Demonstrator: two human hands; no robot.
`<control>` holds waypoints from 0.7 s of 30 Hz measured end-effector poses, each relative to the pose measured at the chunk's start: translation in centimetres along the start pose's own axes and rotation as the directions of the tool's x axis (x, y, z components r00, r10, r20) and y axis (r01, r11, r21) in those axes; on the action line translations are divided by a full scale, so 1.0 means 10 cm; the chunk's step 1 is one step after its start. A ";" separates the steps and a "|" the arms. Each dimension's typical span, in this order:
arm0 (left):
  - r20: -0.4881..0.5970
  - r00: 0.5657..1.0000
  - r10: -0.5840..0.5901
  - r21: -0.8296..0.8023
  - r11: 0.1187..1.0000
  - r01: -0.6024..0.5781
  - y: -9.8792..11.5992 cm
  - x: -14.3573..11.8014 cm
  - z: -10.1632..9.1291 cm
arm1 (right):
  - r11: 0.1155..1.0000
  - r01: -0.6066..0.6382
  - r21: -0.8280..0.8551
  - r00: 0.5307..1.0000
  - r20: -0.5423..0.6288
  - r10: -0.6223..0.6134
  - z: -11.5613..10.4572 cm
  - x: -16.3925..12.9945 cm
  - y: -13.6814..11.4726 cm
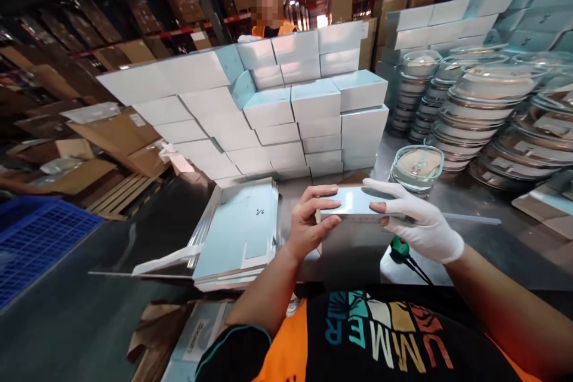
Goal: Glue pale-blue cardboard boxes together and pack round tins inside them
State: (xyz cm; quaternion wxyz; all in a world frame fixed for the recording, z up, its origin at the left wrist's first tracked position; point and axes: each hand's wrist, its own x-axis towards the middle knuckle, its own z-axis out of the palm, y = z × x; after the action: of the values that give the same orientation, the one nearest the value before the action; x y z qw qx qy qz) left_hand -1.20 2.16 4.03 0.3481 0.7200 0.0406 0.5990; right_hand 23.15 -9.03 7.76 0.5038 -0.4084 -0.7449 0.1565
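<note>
A small pale-blue and white box (351, 201) is held level between my two hands above the metal table. My bare left hand (313, 215) grips its left end, fingers on top and thumb at the near side. My right hand (414, 218), in a white glove with bare fingertips showing, grips the right end. Just beyond my right hand stands a short stack of clear glass containers (418, 167). A pile of flat, unfolded light-blue cartons (237, 227) lies to the left of my left hand.
A wall of stacked white-blue boxes (277, 113) stands ahead, with a co-worker (268, 0) behind it. Tall stacks of glass containers (481, 113) fill the right. A green-headed tool with a black cable (400, 249) lies near my right wrist. A blue crate (45, 245) is at far left.
</note>
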 end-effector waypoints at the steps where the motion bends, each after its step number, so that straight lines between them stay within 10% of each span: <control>1: 0.020 1.000 0.016 -0.004 1.000 -0.016 0.01 0.03 -0.03 | 1.000 0.026 -0.005 1.000 0.005 -0.026 -0.01 0.01 -0.02; 6: 0.169 0.965 -0.202 0.238 0.958 0.159 0.29 0.29 -0.19 | 0.981 0.035 -0.189 0.999 -0.004 -0.036 0.05 0.07 -0.08; 12: 0.494 0.814 -0.306 0.450 0.891 0.062 0.80 0.63 -0.23 | 0.973 0.107 -0.204 0.984 0.159 -0.075 0.08 0.12 0.01; 14: 0.347 0.886 -0.306 0.450 0.883 0.129 0.82 0.67 -0.31 | 0.961 -0.047 -0.273 0.998 0.031 0.057 -0.10 0.14 0.22; 16: -0.043 0.969 -0.242 0.366 0.899 0.241 0.73 0.68 -0.42 | 0.882 -0.265 -0.390 0.960 -0.190 0.205 -0.38 0.12 0.52; 19: -0.514 0.822 -0.245 -0.009 0.960 0.280 0.45 0.61 -0.46 | 0.700 -0.510 -0.500 0.856 -0.380 0.351 -0.75 0.02 0.98; 21: -0.455 0.736 -0.502 -0.316 0.863 0.393 0.24 0.48 -0.30 | 0.637 -0.577 -0.511 0.813 -0.434 0.389 -0.88 -0.08 1.16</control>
State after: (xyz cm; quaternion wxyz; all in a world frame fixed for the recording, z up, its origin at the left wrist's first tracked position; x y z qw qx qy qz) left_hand -3.36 3.99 9.47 0.5281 0.4596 0.2462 0.6703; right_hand 36.22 -4.02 3.67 0.3798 -0.7545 -0.5346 -0.0279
